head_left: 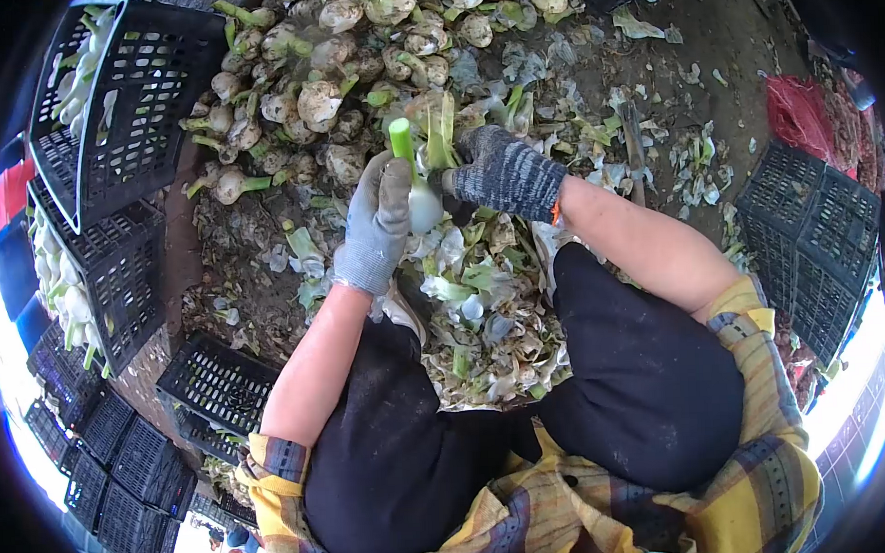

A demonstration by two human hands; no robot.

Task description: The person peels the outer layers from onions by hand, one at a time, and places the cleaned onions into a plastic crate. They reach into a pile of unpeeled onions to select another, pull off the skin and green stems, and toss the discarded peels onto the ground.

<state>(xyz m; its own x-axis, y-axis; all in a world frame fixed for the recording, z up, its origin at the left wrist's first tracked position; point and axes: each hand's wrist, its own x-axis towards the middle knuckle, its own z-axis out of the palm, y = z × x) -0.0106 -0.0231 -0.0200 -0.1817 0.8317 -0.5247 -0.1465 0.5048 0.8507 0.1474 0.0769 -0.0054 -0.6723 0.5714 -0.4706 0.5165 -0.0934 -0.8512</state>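
My left hand (379, 217), in a pale grey glove, is closed around a fresh garlic bulb (424, 209) with a cut green stem (400, 137). The bulb looks white and clean, its stem pointing up. Right beside it, my right hand (502, 172) wears a dark striped knit glove. Its fingers are curled in at a pale green strip of garlic skin (440, 130) that stands up next to the stem. The right fingertips are partly hidden. Between my knees lies a heap of peeled skins (494, 343).
Dirty, unpeeled garlic bulbs (320, 105) are piled in front to the left. A black crate (153, 67) with cleaned garlic (85, 74) stands at left, above more crates (121, 278). Stacked crates (811, 225) and red netting (801, 118) are at right. Skins litter the ground.
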